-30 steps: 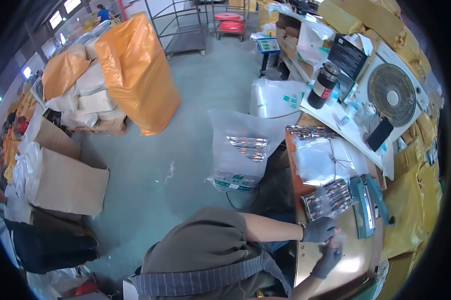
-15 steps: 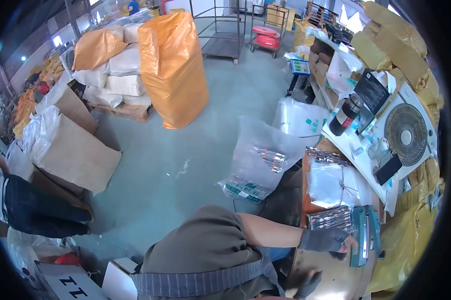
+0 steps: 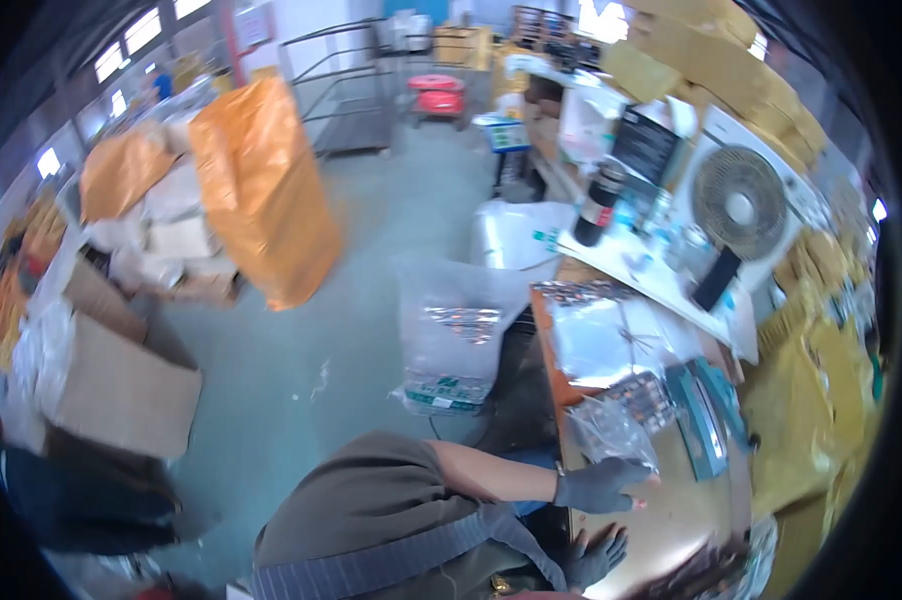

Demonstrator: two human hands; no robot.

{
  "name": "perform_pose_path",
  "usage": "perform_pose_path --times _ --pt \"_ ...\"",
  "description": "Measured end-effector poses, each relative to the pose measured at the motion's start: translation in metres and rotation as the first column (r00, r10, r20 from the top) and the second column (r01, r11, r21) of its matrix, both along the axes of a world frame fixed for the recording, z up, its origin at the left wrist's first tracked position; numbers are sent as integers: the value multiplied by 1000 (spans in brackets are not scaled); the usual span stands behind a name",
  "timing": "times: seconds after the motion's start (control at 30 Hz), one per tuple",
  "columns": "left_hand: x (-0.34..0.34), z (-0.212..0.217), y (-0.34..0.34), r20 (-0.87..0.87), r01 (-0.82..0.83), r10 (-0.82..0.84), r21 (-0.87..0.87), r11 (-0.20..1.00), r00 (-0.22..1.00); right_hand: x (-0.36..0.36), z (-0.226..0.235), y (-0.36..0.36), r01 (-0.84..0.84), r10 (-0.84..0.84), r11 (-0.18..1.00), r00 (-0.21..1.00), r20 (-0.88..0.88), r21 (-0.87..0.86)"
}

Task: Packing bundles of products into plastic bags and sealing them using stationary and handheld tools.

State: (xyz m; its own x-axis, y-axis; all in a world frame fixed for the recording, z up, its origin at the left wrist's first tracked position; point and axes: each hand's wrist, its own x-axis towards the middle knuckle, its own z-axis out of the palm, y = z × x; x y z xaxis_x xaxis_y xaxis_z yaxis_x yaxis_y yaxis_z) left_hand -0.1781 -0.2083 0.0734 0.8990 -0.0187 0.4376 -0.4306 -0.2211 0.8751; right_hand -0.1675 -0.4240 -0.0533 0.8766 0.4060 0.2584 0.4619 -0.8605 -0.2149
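Note:
My left hand [image 3: 599, 487], in a grey glove with bare fingertips, reaches over the wooden table [image 3: 661, 520] with its fingers stretched out. Just beyond it lies a crumpled clear plastic bag [image 3: 611, 430]; whether they touch is unclear. Nearer me, my right hand [image 3: 596, 558], also gloved, is spread with nothing in it. A blue-green heat sealer [image 3: 698, 420], long and narrow, lies to the right of the bag. Between bag and sealer sits a bundle of dark patterned packs [image 3: 643, 402]. A blurred dark bundle [image 3: 701, 575] shows at the lower edge.
Behind these lies a string-tied stack in clear wrap [image 3: 616, 340]. A white shelf holds a dark bottle [image 3: 601, 203], a black phone [image 3: 715, 287] and a fan [image 3: 739, 200]. A filled plastic bag [image 3: 451, 335] stands left of the table. Yellow sacks [image 3: 806, 410] flank its right.
The view has swung right. My left hand has drawn back from the heat sealer, and a clear plastic bag now lies beside the bundle. My right hand has come more into view, fingers spread.

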Motion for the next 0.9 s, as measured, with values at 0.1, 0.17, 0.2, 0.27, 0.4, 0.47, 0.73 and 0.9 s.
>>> perform_pose_path --times 0.1,0.17,0.2,0.27,0.4,0.47,0.73,0.9 --pt "4 -8 -4 -24 -41 45 131 990 999 14 -10 -4 -16 20 999 996 -84 42" --pt "10 -10 -13 -29 -3 7 142 990 1000 12 -8 -9 25 -20 996 998 -61 83" --pt "15 -19 -15 2 -10 10 145 989 1000 12 -2 -7 14 -6 994 997 -76 109" --pt "18 -30 -17 -6 47 -47 141 989 999 15 5 -3 0 17 987 994 -107 160" --pt "36 -49 -41 -115 98 -76 197 975 990 12 -3 -8 62 -52 985 997 -65 163" --pt "55 -83 -53 -111 128 -103 254 959 988 7 -7 -10 56 -48 986 997 -56 154" --pt "179 -157 -69 -66 -190 295 628 755 953 4 5 0 22 -29 977 999 29 211" --pt "192 -166 -111 -82 258 -284 696 670 955 52 9 -25 111 -246 793 958 148 599"
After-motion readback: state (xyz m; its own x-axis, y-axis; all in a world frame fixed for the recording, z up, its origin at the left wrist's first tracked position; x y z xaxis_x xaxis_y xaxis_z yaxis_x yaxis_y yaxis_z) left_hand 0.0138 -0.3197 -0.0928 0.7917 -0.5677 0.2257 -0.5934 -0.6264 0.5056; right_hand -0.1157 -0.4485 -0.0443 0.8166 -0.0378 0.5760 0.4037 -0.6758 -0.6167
